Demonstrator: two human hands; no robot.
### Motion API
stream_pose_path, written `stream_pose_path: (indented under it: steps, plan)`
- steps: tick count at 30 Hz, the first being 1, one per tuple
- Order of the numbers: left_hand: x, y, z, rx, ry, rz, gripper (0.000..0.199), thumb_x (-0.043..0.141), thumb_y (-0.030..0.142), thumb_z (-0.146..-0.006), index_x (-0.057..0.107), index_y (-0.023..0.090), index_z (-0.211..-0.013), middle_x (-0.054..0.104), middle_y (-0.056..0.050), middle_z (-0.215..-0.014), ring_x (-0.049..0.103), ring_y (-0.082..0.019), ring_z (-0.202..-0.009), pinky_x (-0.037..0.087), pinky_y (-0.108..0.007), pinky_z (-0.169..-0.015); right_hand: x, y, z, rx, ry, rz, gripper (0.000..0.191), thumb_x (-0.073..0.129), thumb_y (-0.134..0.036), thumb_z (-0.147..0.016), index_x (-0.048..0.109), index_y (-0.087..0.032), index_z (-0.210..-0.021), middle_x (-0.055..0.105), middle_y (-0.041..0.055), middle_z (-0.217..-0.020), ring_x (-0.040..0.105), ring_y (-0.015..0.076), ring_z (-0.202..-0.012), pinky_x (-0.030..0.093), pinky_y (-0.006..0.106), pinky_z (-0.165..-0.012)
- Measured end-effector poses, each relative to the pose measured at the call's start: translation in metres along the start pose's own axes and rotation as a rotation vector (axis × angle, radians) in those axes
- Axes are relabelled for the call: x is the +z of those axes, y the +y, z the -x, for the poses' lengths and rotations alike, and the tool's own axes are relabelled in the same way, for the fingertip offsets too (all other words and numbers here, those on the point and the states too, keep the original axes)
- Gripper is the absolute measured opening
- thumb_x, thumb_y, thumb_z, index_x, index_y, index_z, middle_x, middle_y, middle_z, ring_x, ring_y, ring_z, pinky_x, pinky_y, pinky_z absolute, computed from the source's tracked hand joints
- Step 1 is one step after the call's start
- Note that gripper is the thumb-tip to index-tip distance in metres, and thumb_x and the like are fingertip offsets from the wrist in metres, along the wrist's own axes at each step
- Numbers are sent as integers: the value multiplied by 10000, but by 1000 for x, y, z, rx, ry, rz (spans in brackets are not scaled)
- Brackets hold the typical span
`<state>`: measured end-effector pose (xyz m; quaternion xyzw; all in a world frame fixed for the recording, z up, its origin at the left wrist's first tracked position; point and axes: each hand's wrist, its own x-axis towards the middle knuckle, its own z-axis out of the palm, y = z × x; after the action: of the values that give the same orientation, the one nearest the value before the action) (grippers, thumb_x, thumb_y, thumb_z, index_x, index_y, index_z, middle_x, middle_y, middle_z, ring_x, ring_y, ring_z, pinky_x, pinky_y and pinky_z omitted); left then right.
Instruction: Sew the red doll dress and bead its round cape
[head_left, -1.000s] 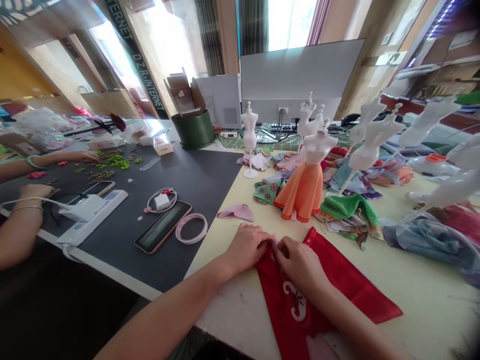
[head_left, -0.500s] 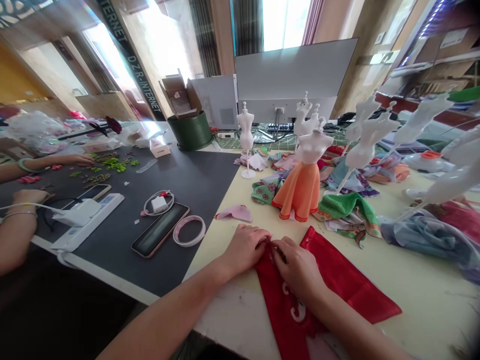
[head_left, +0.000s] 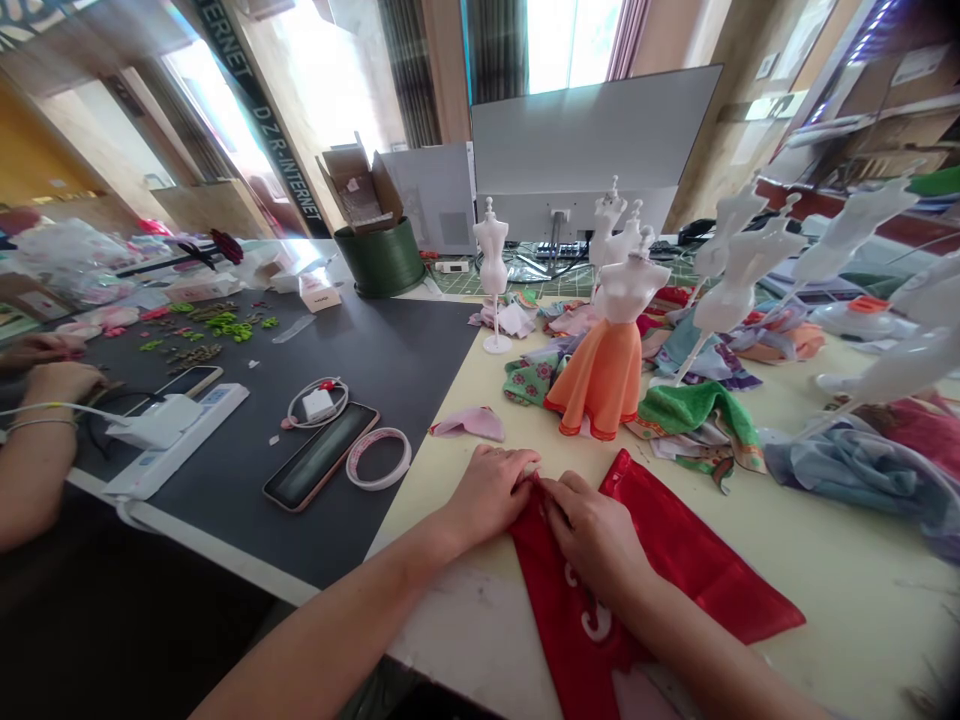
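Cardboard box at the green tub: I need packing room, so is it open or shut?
Open: the cardboard box has its flaps raised, and its inside shows.

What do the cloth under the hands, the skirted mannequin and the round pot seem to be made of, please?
Red cloth: probably satin-like fabric, given its soft sheen and folds.
Mannequin: likely glossy white plastic, with bright highlights on smooth curves.
Pot: perhaps green plastic, smooth with a dull shine; painted metal is possible.

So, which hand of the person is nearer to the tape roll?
Left. The left hand is right of the tape roll, at the red cloth; the right hand is farther right, on the same cloth.
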<state>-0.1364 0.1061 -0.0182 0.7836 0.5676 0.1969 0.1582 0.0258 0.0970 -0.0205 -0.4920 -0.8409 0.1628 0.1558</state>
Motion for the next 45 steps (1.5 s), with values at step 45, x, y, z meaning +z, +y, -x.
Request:
stream_pose_path:
  steps: [45]
  plan:
    - [3, -2, -6, -58, 33, -10, 313, 473, 146, -793, 601, 200, -1073, 688, -6, -796, 611, -169, -756, 381, -345, -848, -10, 2, 8, 79, -77, 34, 172, 449, -192, -877, 611, -203, -936, 647, 30, -819, 603, 162, -707, 280, 237, -525]
